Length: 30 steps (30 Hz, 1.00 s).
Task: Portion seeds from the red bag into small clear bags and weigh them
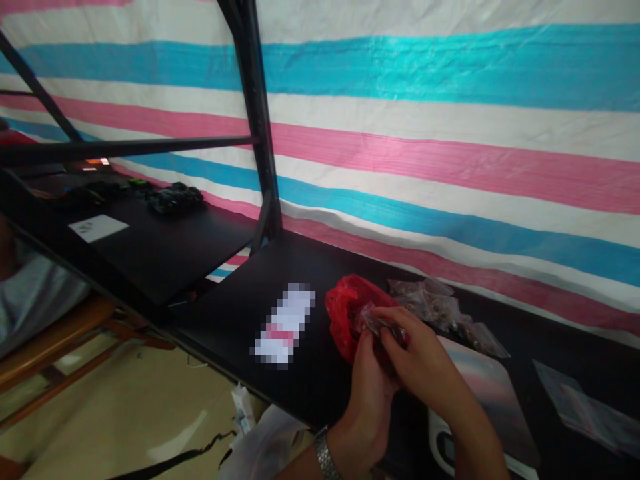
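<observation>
My left hand [371, 390], with a metal-banded watch at the wrist, is closed on a small clear plastic bag [371, 319]. My right hand [417, 350] pinches the same bag from the other side. What is in the bag looks dark and small; I cannot make out its kind. Both hands are over the near right side of a crumpled red plastic bag [345, 300], whose contents are mostly hidden. Beyond my right hand lie several filled clear bags [440, 308] holding small brownish pieces. A scale [483, 387] with a shiny metal plate stands under my right forearm.
Flat clear zip bags [575, 403] lie right of the scale on the black table [300, 263]. A blurred-out paper [285, 327] is left of the red bag. A black metal post [257, 120] rises at the back. Another person's sleeve [40, 293] shows at far left.
</observation>
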Tool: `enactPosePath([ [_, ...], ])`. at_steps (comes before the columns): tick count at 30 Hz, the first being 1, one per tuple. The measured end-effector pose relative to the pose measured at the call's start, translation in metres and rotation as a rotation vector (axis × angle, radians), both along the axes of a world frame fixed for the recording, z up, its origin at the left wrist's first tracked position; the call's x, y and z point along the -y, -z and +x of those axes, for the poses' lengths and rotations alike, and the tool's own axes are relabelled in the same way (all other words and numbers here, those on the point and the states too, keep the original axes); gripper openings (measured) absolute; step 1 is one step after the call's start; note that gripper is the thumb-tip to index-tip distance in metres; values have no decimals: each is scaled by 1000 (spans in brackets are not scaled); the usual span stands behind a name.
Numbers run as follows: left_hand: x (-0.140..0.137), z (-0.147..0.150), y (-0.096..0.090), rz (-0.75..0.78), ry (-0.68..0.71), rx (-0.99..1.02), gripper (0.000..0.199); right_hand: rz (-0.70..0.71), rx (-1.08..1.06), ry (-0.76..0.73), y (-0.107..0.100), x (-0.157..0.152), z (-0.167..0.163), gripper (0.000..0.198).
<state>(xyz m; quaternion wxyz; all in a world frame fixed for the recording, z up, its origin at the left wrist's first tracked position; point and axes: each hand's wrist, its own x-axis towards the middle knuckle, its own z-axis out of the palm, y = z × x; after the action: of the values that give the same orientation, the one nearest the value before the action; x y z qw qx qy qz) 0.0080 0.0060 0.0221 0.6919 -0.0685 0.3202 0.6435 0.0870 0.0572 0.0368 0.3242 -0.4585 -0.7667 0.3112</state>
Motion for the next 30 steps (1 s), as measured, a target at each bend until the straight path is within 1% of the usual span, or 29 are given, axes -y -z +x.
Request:
enactPosePath([
  [2,-1,0,4,-22,28,-52,40,-9,-22,-2,0,0,2,34],
  [4,-2,1,9,-16,59,-162,42,-26,-51,5,-1,0,4,33],
  [7,-4,1,16,21,88,-417,44,-83,-141,39,-4,0,9,29],
  [9,-4,0,20,43,94,-640,44,-94,-233,101,-7,-2,13,35],
  [10,-3,-1,22,76,81,-768,43,-92,-276,135,-9,-3,16,38],
  [12,-1,-4,23,208,31,-1036,37,-91,-323,174,-13,-3,24,40],
  [14,2,-7,22,368,-2,-1295,32,-104,-324,168,-18,-2,34,36],
  [15,2,-8,21,420,-9,-1410,32,-109,-318,161,-20,-1,39,35],
  [17,2,-9,18,493,-45,-1597,31,-110,-311,163,-24,2,49,35],
  [19,0,-9,16,548,-127,-1723,28,-102,-299,178,-27,7,57,35],
  [21,-4,-5,14,617,-217,-1772,24,-102,-262,179,-29,12,64,35],
  [24,-9,5,12,702,-293,-1714,22,-88,-221,187,-28,17,73,33],
  [27,-13,18,13,691,-291,-1615,23,-78,-234,208,-27,21,83,28],
  [30,-16,32,15,663,-218,-1535,27,-129,-244,205,-26,23,95,25],
])
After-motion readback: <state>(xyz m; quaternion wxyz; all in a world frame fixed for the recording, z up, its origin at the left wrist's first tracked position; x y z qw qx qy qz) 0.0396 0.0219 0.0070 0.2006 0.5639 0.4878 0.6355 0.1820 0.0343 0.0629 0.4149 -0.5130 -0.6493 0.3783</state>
